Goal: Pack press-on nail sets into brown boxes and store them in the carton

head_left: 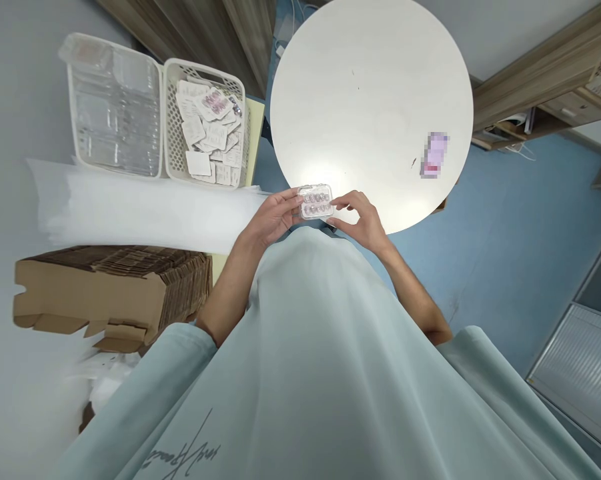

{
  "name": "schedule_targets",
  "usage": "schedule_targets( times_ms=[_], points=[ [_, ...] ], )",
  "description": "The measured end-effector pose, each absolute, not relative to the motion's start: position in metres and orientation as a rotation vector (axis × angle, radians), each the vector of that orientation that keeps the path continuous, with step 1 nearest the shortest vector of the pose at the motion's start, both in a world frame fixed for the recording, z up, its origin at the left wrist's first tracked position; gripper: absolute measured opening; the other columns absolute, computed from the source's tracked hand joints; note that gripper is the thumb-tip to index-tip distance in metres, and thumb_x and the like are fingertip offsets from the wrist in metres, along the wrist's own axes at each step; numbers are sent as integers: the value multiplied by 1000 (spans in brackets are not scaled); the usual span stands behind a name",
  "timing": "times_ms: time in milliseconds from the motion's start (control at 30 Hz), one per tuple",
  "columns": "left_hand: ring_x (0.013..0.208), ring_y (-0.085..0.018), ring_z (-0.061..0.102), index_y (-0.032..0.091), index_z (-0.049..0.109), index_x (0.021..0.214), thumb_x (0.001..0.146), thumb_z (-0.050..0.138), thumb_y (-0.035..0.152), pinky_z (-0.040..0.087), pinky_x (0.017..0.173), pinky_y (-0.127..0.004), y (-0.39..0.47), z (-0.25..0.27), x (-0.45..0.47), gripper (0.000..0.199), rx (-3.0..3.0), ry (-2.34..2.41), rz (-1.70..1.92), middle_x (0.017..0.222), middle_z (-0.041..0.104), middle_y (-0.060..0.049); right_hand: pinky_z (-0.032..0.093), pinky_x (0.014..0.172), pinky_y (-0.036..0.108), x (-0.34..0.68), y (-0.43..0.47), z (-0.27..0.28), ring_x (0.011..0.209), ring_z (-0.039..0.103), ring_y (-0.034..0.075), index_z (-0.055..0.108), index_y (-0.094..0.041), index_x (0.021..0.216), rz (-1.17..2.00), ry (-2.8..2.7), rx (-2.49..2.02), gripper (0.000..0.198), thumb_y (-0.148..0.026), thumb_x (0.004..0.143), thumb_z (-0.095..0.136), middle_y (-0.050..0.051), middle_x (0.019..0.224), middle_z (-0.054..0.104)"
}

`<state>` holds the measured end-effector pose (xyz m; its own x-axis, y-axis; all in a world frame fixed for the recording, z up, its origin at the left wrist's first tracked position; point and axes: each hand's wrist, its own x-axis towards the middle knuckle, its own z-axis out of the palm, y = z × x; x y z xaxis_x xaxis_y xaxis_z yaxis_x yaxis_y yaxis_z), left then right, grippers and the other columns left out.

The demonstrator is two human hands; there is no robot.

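A small clear plastic case [316, 211] with two rows of pinkish, shiny pieces, which look like press-on nails, is held just over the table's near edge. My left hand [274, 217] grips its left side, thumb on top and fingers beneath. At its right edge is my right hand [363, 221], with index finger and thumb curved around the near right corner and seeming to pinch it. The case looks closed, though small details of its lid are hard to make out.
A round white table [360, 87] carries a blurred-out purple item [434, 157]. To the left are a basket of clear cases [115, 107], a basket of printed cards [207, 133], white foam sheets [150, 210] and folded cardboard boxes [95, 290].
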<state>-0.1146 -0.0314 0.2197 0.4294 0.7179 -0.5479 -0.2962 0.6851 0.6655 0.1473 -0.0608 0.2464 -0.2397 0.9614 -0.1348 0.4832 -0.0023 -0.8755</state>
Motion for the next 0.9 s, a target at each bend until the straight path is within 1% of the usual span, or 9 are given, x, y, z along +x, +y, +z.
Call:
schedule_targets(
  times_ms=[100,200,267,333,433,567,667,800,900],
  points=[
    [142,-40,76,18,82,142,99,90,46,62,124,-57,-30,222,-114,53,567,921,664,141,83,-17,61,93,42,145,-59,245,101,73,25,79,-26,117,1378,-1500,-1611,59,-79,91,87,5,103,79],
    [144,-40,74,19,82,142,98,91,51,62,123,-57,-28,226,-113,56,622,917,664,144,82,-17,62,87,38,142,-58,244,92,76,23,78,-24,99,1697,-1239,-1555,65,-87,86,85,5,92,80],
    [146,-40,72,20,82,143,98,90,55,62,124,-57,-29,228,-112,58,665,921,668,146,81,-16,62,87,37,139,-58,242,91,77,23,79,-23,95,1791,-1117,-1503,67,-88,83,87,5,90,81],
    [148,-40,71,23,79,147,99,88,58,61,124,-57,-30,229,-111,60,719,934,668,150,79,-15,63,87,37,138,-59,240,90,77,23,79,-24,94,1794,-1049,-1493,67,-88,80,90,5,88,82],
    [150,-40,68,26,74,154,96,92,57,60,125,-59,-36,223,-109,68,803,975,687,158,74,-15,62,85,37,138,-60,235,87,76,22,79,-24,93,1756,-1016,-1509,69,-90,77,91,5,88,83],
    [154,-40,65,25,68,157,90,96,58,58,127,-59,-43,206,-105,80,864,1057,759,167,67,-17,61,83,36,138,-58,227,84,73,21,80,-24,93,1740,-1000,-1523,69,-90,77,91,6,90,84],
    [150,-39,68,24,68,157,87,98,61,59,126,-58,-46,195,-104,85,869,1099,780,166,67,-18,62,85,36,138,-57,221,84,73,20,80,-23,93,1746,-980,-1524,70,-90,74,92,6,90,85],
    [143,-38,72,24,68,156,87,98,61,61,124,-59,-44,190,-105,84,889,1117,776,166,66,-18,63,85,37,138,-55,217,85,74,21,80,-23,93,1748,-1002,-1532,72,-92,75,90,7,92,86],
    [138,-37,74,23,68,155,88,97,55,62,121,-58,-40,185,-106,79,894,1159,748,165,66,-18,64,86,37,139,-53,211,89,76,22,81,-22,95,1759,-1022,-1567,71,-91,78,89,9,96,87]
  ],
)
